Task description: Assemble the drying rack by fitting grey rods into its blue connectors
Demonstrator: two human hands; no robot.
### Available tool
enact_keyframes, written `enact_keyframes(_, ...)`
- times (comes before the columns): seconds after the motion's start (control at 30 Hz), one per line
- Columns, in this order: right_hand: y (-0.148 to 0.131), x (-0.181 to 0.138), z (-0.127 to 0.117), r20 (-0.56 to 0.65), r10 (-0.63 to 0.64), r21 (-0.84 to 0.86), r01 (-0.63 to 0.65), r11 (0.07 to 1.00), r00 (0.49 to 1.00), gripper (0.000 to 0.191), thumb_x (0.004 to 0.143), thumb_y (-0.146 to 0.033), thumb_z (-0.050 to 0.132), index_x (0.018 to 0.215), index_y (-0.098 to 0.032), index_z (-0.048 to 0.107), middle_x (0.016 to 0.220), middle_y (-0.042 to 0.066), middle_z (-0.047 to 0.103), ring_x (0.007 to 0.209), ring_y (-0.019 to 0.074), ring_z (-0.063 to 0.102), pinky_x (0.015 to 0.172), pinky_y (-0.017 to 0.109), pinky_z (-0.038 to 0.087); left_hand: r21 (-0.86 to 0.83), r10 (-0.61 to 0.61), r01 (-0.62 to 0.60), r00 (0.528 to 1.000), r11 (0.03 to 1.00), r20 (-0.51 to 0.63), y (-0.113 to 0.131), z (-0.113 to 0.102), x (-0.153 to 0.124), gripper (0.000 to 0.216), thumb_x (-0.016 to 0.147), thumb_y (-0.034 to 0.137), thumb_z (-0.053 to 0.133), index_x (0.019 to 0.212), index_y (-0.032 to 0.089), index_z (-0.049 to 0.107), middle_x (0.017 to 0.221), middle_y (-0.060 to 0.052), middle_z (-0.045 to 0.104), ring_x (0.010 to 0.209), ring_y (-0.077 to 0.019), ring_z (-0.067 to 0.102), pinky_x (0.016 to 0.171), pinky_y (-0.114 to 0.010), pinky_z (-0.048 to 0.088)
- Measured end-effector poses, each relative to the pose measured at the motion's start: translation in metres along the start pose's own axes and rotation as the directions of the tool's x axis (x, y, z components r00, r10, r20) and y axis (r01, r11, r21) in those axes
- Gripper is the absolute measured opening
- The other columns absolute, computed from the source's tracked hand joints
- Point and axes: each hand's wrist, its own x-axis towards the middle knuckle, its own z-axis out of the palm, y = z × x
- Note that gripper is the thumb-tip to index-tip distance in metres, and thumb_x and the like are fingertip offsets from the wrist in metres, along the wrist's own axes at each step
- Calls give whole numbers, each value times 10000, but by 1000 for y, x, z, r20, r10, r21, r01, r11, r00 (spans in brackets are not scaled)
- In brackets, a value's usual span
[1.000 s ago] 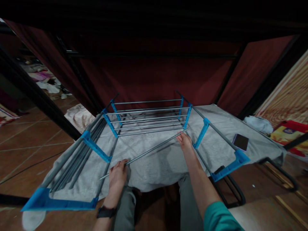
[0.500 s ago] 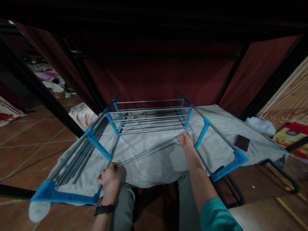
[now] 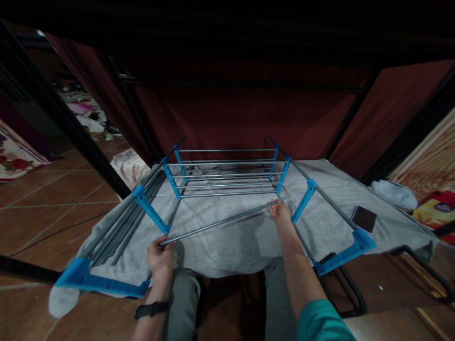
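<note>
Dark phone [image 3: 364,219] on grey towel [image 3: 231,239] (right side), tiled floor [image 3: 46,199], maroon curtain [image 3: 231,118]

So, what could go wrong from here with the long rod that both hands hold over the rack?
1. The left hand grips the grey rod at its end, the right hand only with fingertips; it may slip onto the towel.
2. The rod lies slanted between the blue connectors, so it may jam or miss its place.
3. A swinging end might hit the phone.

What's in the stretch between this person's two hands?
A grey metal rod runs slantwise from the left hand to the right hand, held at both ends, with grey cloth beneath; the head view shows it.
</note>
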Motion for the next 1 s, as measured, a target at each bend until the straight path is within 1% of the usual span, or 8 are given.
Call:
enact_keyframes(0.07,0,1,0,-20,7,-5,-7,1000,1000,97,923,-181,530,833,-208,552,714,-39,656,670,59,656,713,193,567,-153,-96,95,995,984,5,0,3,-2,281,565,67,735,792,180,615,671,35,587,649,-139,584,627,-246,479)
enact_keyframes(0.17,-1,4,-1,-50,20,-21,-21,1000,999,106,916,-179,531,813,-207,536,681,-44,636,635,63,650,688,194,571,-379,-243,247,968,892,59,5,8,-5,292,601,-3,667,824,171,594,723,10,634,715,-134,650,623,-208,503)
enact_keyframes(0.3,-1,6,-3,-71,29,-43,-32,999,997,103,915,-176,519,818,-212,526,674,-45,631,612,64,646,669,194,576,-499,-261,270,961,824,88,13,14,-5,379,662,-58,583,944,195,581,792,8,664,738,-129,691,656,-217,547)
enact_keyframes(0.4,1,7,-4,-81,32,-62,-37,997,996,99,906,-161,527,823,-214,523,690,-43,634,620,68,651,690,216,588,-540,-277,287,956,791,102,11,18,-4,382,702,-51,588,977,212,551,772,9,677,747,-141,699,680,-244,569)
enact_keyframes(0.53,4,4,-5,-95,51,-99,-60,993,994,129,899,-119,516,811,-211,497,735,-36,636,625,73,647,698,243,600,-571,-342,358,929,739,139,8,20,-5,195,758,-18,603,767,170,550,730,0,665,706,-111,678,689,-224,571)
enact_keyframes(0.63,6,2,-7,-95,71,-126,-82,989,993,172,918,-91,445,793,-206,471,758,-32,617,622,55,631,671,202,586,-578,-358,382,920,722,161,10,21,-6,205,789,6,621,671,156,545,728,-8,662,679,-84,661,688,-191,561)
enact_keyframes(0.87,15,14,-12,-50,128,-173,-135,976,990,170,865,-40,491,773,-183,501,799,6,623,679,71,643,693,214,598,-548,-390,408,908,731,155,14,20,-7,213,771,80,732,649,141,568,602,30,593,500,-42,566,594,-160,531)
enact_keyframes(1.0,25,9,-9,-19,141,-206,-141,968,990,195,848,-26,507,726,-177,497,772,14,625,679,78,652,709,213,598,-513,-423,449,889,732,174,14,19,-7,245,730,121,793,654,145,561,572,34,577,495,-60,581,570,-170,525)
